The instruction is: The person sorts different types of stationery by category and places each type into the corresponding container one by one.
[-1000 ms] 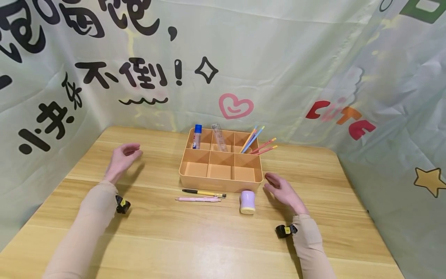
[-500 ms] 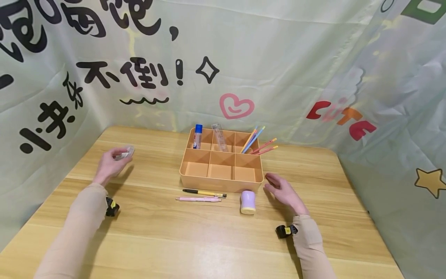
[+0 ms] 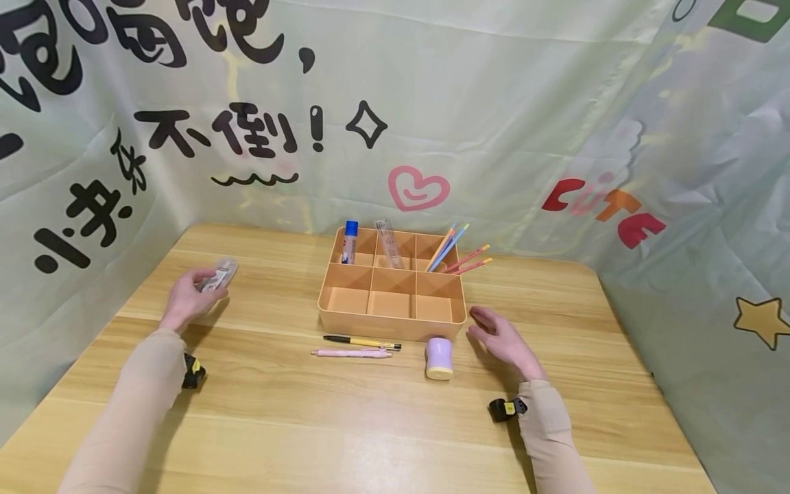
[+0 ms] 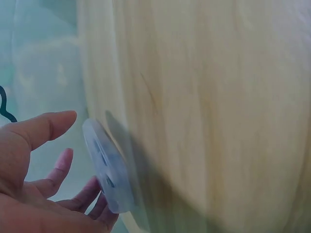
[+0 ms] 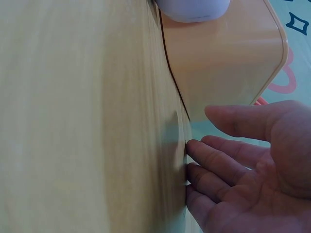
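Observation:
In the head view a translucent correction tape (image 3: pixel 220 274) is at the left of the table. My left hand (image 3: pixel 193 295) is beside it, thumb and fingers spread. In the left wrist view the thumb is apart from the correction tape (image 4: pixel 109 167), while the lower fingertips are at its near edge; whether they touch it I cannot tell. My right hand (image 3: pixel 503 339) rests on the table by the right front corner of the orange compartment box (image 3: pixel 389 324), loosely curved and holding nothing. A lilac cylinder with a cream end (image 3: pixel 439 358) lies just left of it.
A yellow-black pen (image 3: pixel 361 342) and a pink pen (image 3: pixel 351 353) lie before the box. Its back compartments hold a blue-capped glue stick (image 3: pixel 350 241), a clear ruler (image 3: pixel 388 243) and several coloured sticks (image 3: pixel 448 247). A printed cloth (image 3: pixel 494 123) hangs behind the table.
My left hand has moved left and toward me, its fingers loosening from the correction tape, which was hidden at first and now shows more fully. The right hand has not moved.

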